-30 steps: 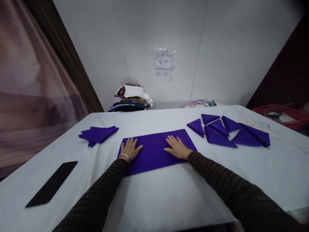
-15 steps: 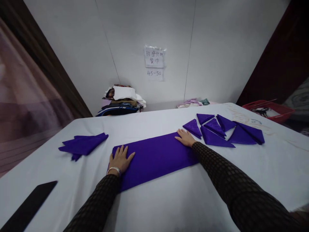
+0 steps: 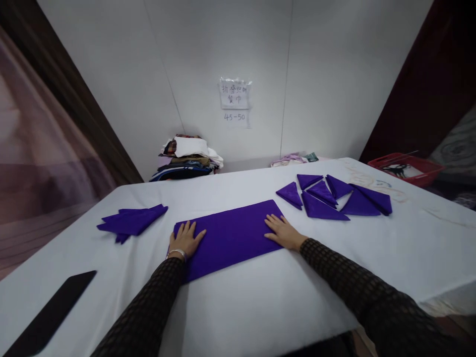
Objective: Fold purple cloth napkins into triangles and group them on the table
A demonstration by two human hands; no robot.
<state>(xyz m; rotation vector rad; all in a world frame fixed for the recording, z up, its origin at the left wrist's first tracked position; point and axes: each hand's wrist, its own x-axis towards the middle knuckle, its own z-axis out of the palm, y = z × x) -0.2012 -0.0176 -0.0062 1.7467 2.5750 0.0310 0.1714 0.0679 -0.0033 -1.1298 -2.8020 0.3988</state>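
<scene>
A purple cloth (image 3: 230,235), folded into a long rectangle, lies flat on the white table (image 3: 260,302) in front of me. My left hand (image 3: 185,239) rests flat on its left end, fingers spread, a bracelet at the wrist. My right hand (image 3: 281,231) lies flat on its right end, fingers stretched out. Neither hand grips anything.
Several purple cloths folded into triangles (image 3: 330,194) lie to the right. A loose pile of purple cloths (image 3: 130,220) sits at the left. A flat black object (image 3: 48,315) lies near the table's left front edge. Stacked clothes (image 3: 188,158) and a red basket (image 3: 407,168) stand beyond the table.
My right hand slid out along the cloth to its far right corner, then came back toward its near right end. My left hand stayed at the left end.
</scene>
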